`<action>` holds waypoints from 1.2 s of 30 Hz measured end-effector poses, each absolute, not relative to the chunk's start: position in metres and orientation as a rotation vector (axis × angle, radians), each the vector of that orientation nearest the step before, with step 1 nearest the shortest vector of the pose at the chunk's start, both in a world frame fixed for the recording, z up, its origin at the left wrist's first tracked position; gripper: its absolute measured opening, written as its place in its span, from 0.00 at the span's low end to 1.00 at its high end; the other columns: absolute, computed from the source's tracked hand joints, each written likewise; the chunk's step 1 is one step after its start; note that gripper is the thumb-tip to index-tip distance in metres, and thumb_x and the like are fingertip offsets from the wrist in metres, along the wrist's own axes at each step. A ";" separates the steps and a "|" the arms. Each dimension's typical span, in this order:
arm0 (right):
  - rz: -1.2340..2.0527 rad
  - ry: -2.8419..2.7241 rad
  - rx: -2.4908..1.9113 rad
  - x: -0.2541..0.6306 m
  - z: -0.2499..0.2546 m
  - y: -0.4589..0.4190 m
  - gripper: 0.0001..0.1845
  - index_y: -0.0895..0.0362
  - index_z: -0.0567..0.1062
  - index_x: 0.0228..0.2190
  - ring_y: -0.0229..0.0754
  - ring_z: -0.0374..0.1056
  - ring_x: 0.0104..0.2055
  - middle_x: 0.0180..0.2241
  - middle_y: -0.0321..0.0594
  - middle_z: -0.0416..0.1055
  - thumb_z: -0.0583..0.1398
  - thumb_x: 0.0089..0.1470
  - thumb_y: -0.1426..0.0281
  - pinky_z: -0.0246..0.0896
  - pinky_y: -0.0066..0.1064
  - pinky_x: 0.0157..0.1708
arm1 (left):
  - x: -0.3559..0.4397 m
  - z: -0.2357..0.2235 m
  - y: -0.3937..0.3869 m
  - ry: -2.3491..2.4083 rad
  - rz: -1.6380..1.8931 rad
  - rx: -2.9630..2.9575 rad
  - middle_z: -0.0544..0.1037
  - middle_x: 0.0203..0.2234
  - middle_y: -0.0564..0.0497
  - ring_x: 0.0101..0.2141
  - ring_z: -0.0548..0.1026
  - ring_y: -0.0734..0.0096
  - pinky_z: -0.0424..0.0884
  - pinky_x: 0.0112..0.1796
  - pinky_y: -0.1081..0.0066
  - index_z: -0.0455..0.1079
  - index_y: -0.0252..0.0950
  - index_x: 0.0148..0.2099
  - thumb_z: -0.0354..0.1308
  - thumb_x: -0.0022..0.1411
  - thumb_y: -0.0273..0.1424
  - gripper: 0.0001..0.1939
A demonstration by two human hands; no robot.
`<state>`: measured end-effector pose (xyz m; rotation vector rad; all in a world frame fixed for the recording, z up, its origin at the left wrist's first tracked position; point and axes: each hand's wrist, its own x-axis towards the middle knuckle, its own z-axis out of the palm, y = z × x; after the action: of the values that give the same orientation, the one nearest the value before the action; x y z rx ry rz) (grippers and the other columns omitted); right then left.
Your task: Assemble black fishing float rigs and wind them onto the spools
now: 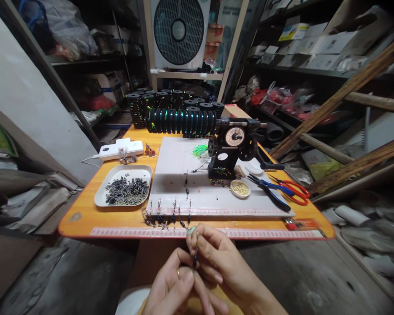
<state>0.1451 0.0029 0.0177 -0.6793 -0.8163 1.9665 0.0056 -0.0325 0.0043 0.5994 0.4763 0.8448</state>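
Right hand (213,251) pinching the top of that slim dark rig piece (195,260), left hand (175,282) gripping its lower end, right here on my side of the white board (170,153); parts tray (101,192) to the board's left, pliers (269,193) on its right edge!

2 hnds (172,280) (215,251) – 1 elec. fan (179,30)
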 end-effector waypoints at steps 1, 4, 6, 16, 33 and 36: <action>1.955 -0.845 -0.696 0.147 0.019 0.003 0.14 0.59 0.68 0.30 0.21 0.42 0.12 0.21 0.31 0.66 0.61 0.58 0.60 0.38 0.16 0.11 | 0.007 0.005 -0.032 0.453 0.868 0.605 0.81 0.24 0.47 0.31 0.80 0.61 0.69 0.39 0.64 0.64 0.35 0.40 0.52 0.67 0.36 0.09; 1.932 -0.877 -0.738 0.152 0.022 0.004 0.15 0.59 0.68 0.30 0.21 0.42 0.12 0.21 0.30 0.64 0.61 0.57 0.60 0.38 0.16 0.11 | 0.011 0.005 -0.028 0.405 0.885 0.632 0.81 0.26 0.45 0.31 0.80 0.58 0.70 0.41 0.57 0.63 0.34 0.40 0.51 0.67 0.35 0.08; 1.921 -0.875 -0.758 0.154 0.023 0.004 0.15 0.59 0.69 0.30 0.21 0.43 0.13 0.20 0.28 0.62 0.62 0.57 0.60 0.39 0.16 0.11 | 0.013 0.004 -0.027 0.415 0.876 0.685 0.82 0.27 0.43 0.31 0.79 0.58 0.69 0.41 0.57 0.63 0.34 0.40 0.51 0.67 0.35 0.09; 1.823 -1.081 -0.887 0.164 0.024 0.000 0.16 0.57 0.67 0.32 0.24 0.47 0.15 0.21 0.27 0.60 0.60 0.56 0.57 0.39 0.20 0.13 | 0.007 0.035 -0.007 1.170 1.039 1.247 0.76 0.27 0.50 0.29 0.72 0.71 0.67 0.33 0.74 0.69 0.36 0.43 0.57 0.62 0.39 0.12; 1.800 -1.180 -0.826 0.201 0.095 0.080 0.23 0.59 0.67 0.50 0.26 0.39 0.09 0.16 0.30 0.69 0.54 0.60 0.57 0.38 0.18 0.07 | 0.041 0.065 0.067 0.561 1.092 1.006 0.75 0.23 0.51 0.26 0.71 0.74 0.66 0.34 0.73 0.70 0.32 0.31 0.56 0.64 0.36 0.13; 2.042 -1.090 -0.680 0.191 0.099 0.097 0.19 0.63 0.72 0.35 0.24 0.40 0.07 0.18 0.39 0.73 0.54 0.59 0.58 0.34 0.17 0.05 | 0.040 0.068 0.064 0.565 1.111 1.030 0.76 0.23 0.52 0.27 0.75 0.70 0.68 0.37 0.70 0.70 0.33 0.29 0.56 0.63 0.34 0.12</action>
<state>0.1909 0.0965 0.0987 -0.6798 -1.0903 2.0423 0.0403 0.0645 0.0677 1.0305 0.5649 1.1109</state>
